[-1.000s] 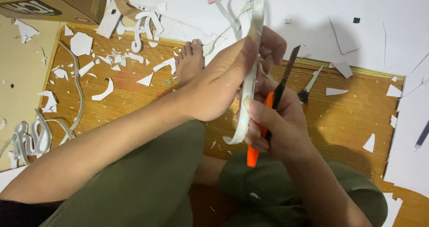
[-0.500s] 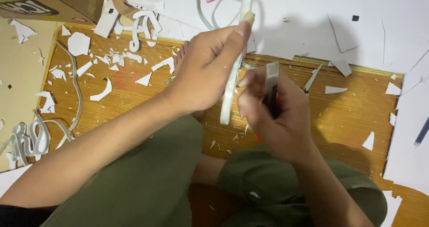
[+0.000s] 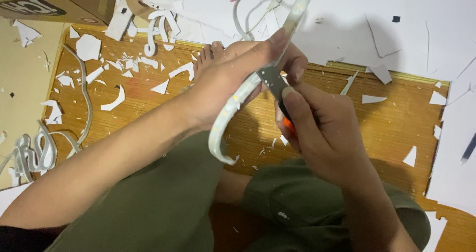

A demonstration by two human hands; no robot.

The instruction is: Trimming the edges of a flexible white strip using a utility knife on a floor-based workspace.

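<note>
Strip [image 3: 248, 91], a long curved band of white foam, sits in front of the person's chest above the mat [image 3: 396, 128], pinched in the left hand [image 3: 233, 78] with the thumb pressed along its upper part. The right hand [image 3: 322, 133] is closed around a knife [image 3: 275, 86] with an orange grip, its grey blade laid against the strip's edge just below the left thumb.

To trim well, I judge the blade should stay shallow against the edge and run away from the left fingers [image 3: 295, 63], which lie just beside it; short strokes suit the curve better than one long pull.

The strip's long axis runs from the upper right, near the white sheet [image 3: 347, 29], down to the lower left, where its free end hooks toward the lap. Scraps [image 3: 116, 98] litter the mat.
</note>
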